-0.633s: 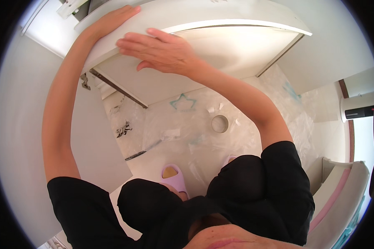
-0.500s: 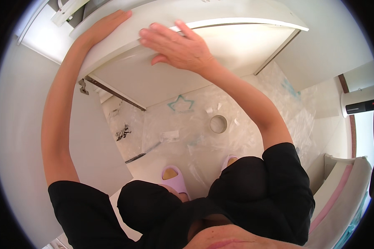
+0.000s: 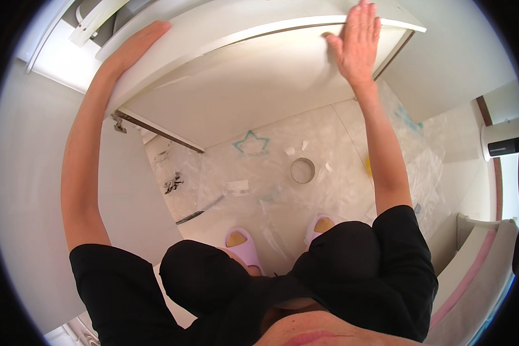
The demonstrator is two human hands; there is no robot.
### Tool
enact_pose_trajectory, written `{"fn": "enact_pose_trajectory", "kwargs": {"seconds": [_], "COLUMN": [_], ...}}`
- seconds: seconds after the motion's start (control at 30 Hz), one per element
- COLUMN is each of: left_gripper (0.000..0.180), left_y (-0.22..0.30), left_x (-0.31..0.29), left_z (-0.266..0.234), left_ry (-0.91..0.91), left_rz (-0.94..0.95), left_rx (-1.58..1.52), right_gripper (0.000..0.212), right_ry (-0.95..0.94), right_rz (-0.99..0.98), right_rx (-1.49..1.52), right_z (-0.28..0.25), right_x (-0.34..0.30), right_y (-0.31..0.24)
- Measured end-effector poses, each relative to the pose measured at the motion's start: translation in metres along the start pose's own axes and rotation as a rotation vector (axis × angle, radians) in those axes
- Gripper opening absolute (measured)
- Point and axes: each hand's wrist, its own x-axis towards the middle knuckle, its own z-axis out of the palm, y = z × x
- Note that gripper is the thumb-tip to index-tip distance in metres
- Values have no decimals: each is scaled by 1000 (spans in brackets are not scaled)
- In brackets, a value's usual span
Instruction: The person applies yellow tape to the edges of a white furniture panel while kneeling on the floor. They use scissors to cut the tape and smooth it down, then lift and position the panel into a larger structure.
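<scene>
A long white panel (image 3: pixel 242 86) stands across the far side, with a white edge strip (image 3: pixel 236 38) curving along its top. My left hand (image 3: pixel 137 48) lies flat on the white top surface at the far left, fingers stretched out. At the far right my right hand (image 3: pixel 358 49) is laid across the edge strip, fingers straight and thumb apart. Neither hand grips anything. Dark strips run along both side ends of the panel, and a metal hinge (image 3: pixel 119 122) shows by its left end.
Crinkled clear plastic film (image 3: pixel 282 196) covers the floor, with a tape roll (image 3: pixel 303 170) and paper scraps on it. A white door panel (image 3: pixel 40 184) stands at the left. A pale padded piece with a pink stripe (image 3: pixel 464 279) is at the lower right.
My right hand has moved right along the edge strip, from the middle to near its right end, and its fingers now point away from me. My left hand has barely moved.
</scene>
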Motion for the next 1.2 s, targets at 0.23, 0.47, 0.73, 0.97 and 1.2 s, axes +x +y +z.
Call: {"fn": "enact_pose_trajectory", "kwargs": {"seconds": [0.23, 0.47, 0.73, 0.97, 1.2], "left_gripper": [61, 50, 49, 51, 50], "left_y": [35, 102, 99, 99, 95], "left_x": [-6, -48, -55, -50, -56], "left_z": [23, 63, 56, 58, 59], "left_ry": [83, 125, 129, 81, 125], "left_rz": [293, 320, 351, 375, 332], "left_rx": [194, 428, 412, 422, 436], "right_gripper": [72, 39, 31, 24, 24], "right_ry": [-38, 19, -147, -194, -63], "right_rz": [284, -7, 178, 461, 699], "right_rx": [87, 368, 593, 735, 520], "right_z": [-30, -30, -38, -67, -101], "right_x": [-6, 28, 9, -17, -102], "right_y": [46, 29, 145, 215, 237]}}
